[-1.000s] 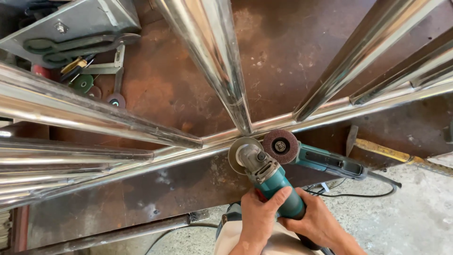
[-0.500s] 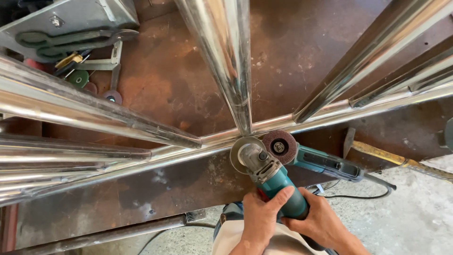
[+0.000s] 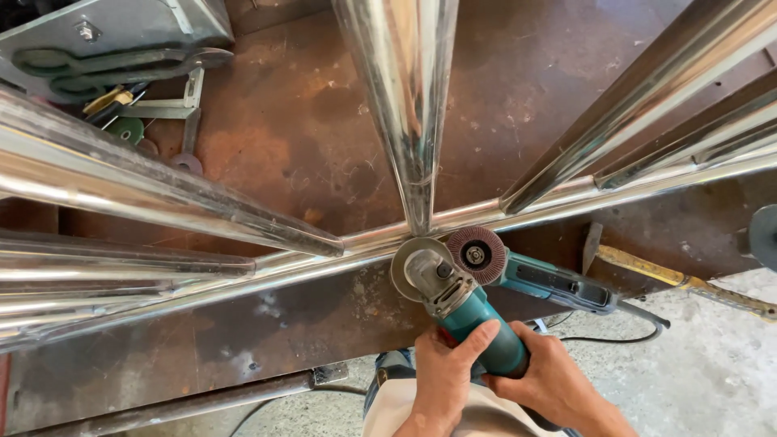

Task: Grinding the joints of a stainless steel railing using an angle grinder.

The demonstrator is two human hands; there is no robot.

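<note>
A person holds a teal angle grinder with a round grey disc (image 3: 453, 299) in both hands; its disc touches the long shiny steel pipe (image 3: 267, 271) that runs across the frame, right at the joint where an upright shiny tube (image 3: 405, 97) comes down to meet it; the joint sits just above the grinder's head, over a rusty brown metal table (image 3: 283, 137).

How far along is the work? The pipe beside the joint looks bright and smooth already; the joint itself is partly hidden by the disc, so I cannot tell how much is left there; the other joints, where the slanted shiny tubes (image 3: 647, 105) meet the long pipe, look a bit dull, so I think they may need work too.

The left hand (image 3: 443, 368) wraps around the front of the teal body, fingers curled tight, with the pointing finger stretched along the top; the right hand (image 3: 550, 380) grips the back end, fingers closed all the way round it.

A second teal grinder with a dark red flap wheel (image 3: 526, 271) lies on the table just beside the first; no hand touches it; a hammer with a yellow handle (image 3: 672, 279) lies further to the right.
</note>
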